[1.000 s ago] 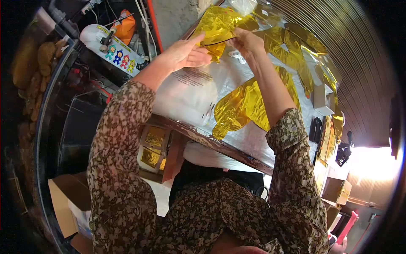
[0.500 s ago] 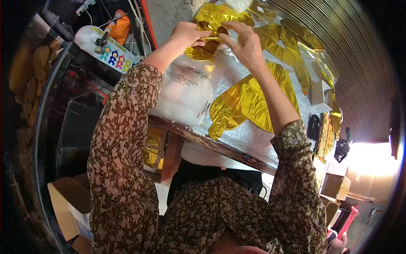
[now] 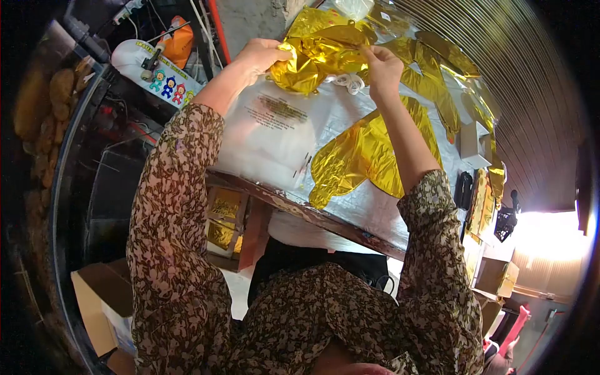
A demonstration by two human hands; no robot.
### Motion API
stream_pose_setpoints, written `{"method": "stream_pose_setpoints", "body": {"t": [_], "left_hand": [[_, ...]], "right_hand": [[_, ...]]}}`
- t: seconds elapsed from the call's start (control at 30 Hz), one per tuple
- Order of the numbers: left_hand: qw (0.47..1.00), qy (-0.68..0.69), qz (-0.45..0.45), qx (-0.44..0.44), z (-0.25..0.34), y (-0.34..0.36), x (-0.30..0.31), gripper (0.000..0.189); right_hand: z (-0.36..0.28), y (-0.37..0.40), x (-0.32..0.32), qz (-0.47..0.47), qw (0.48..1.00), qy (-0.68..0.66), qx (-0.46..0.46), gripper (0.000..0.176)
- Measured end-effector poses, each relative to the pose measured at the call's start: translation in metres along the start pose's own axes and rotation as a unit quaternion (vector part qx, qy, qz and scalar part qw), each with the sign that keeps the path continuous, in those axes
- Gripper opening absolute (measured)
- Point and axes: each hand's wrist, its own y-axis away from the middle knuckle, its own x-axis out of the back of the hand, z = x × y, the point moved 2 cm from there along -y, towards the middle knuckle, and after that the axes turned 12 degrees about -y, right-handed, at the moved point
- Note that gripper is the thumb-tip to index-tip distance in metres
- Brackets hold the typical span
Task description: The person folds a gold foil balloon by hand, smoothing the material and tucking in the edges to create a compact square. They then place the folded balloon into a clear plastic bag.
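Observation:
A crumpled, flat gold foil balloon (image 3: 319, 55) is stretched between my hands at the far part of the table. My left hand (image 3: 261, 56) is closed on its left edge. At its right edge, my right hand (image 3: 382, 67) pinches the foil between thumb and fingers. Just below the foil lie small white rolls (image 3: 350, 82). A clear plastic bag with printed text (image 3: 269, 137) lies nearer to me on the left. Another flat gold foil balloon (image 3: 356, 156) rests on the table, partly under my right forearm.
More gold foil pieces (image 3: 431, 81) spread along the table's right side, near a small white box (image 3: 475, 144). The worn table edge (image 3: 300, 212) runs in front of me. A skateboard deck (image 3: 156, 72) with cartoon figures and an open cardboard box (image 3: 103, 300) are on the left.
My hands have moved apart, the left leftward and the right slightly right. The gold foil between them is now spread wider, and the white rolls are more exposed.

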Motion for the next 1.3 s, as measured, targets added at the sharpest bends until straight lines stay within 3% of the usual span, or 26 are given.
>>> {"method": "stream_pose_setpoints", "body": {"t": [0.07,0.17,0.27,0.37,0.5,0.57,0.63,0.7,0.77,0.8,0.83,0.87,0.9,0.97,1.1,1.13,1.2,1.27,1.3], "left_hand": [[1.0,-0.025,0.014,-0.005,0.008,0.009,-0.002,0.026],[0.99,-0.118,0.065,-0.046,0.008,0.0,-0.003,0.028],[0.992,-0.11,0.063,-0.026,0.006,-0.011,-0.006,0.033],[0.985,-0.155,0.072,-0.019,0.011,-0.019,-0.008,0.034],[0.985,-0.145,0.094,-0.019,0.04,-0.014,-0.015,0.035],[0.975,-0.192,0.104,-0.035,0.054,-0.015,-0.016,0.042],[0.979,-0.172,0.09,-0.055,0.056,-0.032,-0.019,0.046],[0.989,-0.105,0.081,-0.067,0.059,-0.048,-0.022,0.031],[0.995,-0.032,0.059,-0.08,0.065,-0.05,-0.021,0.034],[0.996,-0.003,0.09,-0.016,0.096,-0.014,-0.023,0.046],[0.991,0.025,0.122,0.048,0.112,0.007,-0.024,0.06],[0.975,0.125,0.104,-0.15,0.055,-0.052,-0.017,0.04],[0.975,0.124,0.103,-0.15,0.047,-0.052,-0.023,0.04],[0.97,0.072,0.114,-0.201,0.04,-0.035,-0.037,0.045],[0.933,-0.24,0.075,-0.257,0.047,-0.003,-0.069,0.029],[0.934,-0.239,0.073,-0.255,0.04,-0.009,-0.077,0.029],[0.845,-0.334,0.046,-0.416,0.024,-0.028,-0.099,0.031],[0.826,-0.361,0.052,-0.43,0.013,-0.039,-0.121,0.032],[0.819,-0.426,0.032,-0.383,0.006,-0.045,-0.131,0.033]], "right_hand": [[-0.003,-0.001,-0.002,-0.004,0.996,0.02,0.091,0.013],[-0.014,0.007,-0.007,-0.043,0.987,0.067,0.137,0.017],[-0.01,0.004,-0.013,-0.094,0.978,0.043,0.179,0.027],[-0.018,0.006,-0.012,-0.173,0.965,0.129,0.148,0.033],[-0.025,0.007,-0.021,-0.255,0.948,0.129,0.14,0.029],[-0.044,0.018,-0.034,-0.273,0.869,0.252,0.327,0.032],[-0.056,0.019,-0.041,-0.282,0.86,0.263,0.335,0.033],[-0.055,-0.001,-0.044,-0.241,0.841,0.287,0.391,0.032],[-0.057,-0.024,-0.048,-0.195,0.869,0.284,0.354,0.031],[-0.06,-0.033,-0.049,-0.179,0.888,0.279,0.319,0.032],[-0.076,-0.032,-0.053,-0.159,0.893,0.342,0.248,0.016],[-0.074,-0.041,-0.053,-0.157,0.893,0.341,0.248,0.016],[-0.069,-0.058,-0.053,-0.158,0.921,0.287,0.209,0.018],[-0.068,-0.071,-0.052,-0.156,0.954,0.235,0.099,0.023],[-0.067,-0.072,-0.063,-0.167,0.973,0.135,0.082,0.022],[-0.068,-0.071,-0.066,-0.185,0.972,0.122,0.076,0.022],[-0.062,-0.079,-0.07,-0.207,0.968,0.103,0.092,0.022],[-0.059,-0.089,-0.074,-0.204,0.967,0.114,0.097,0.022],[-0.059,-0.092,-0.075,-0.202,0.966,0.126,0.103,0.023]]}}
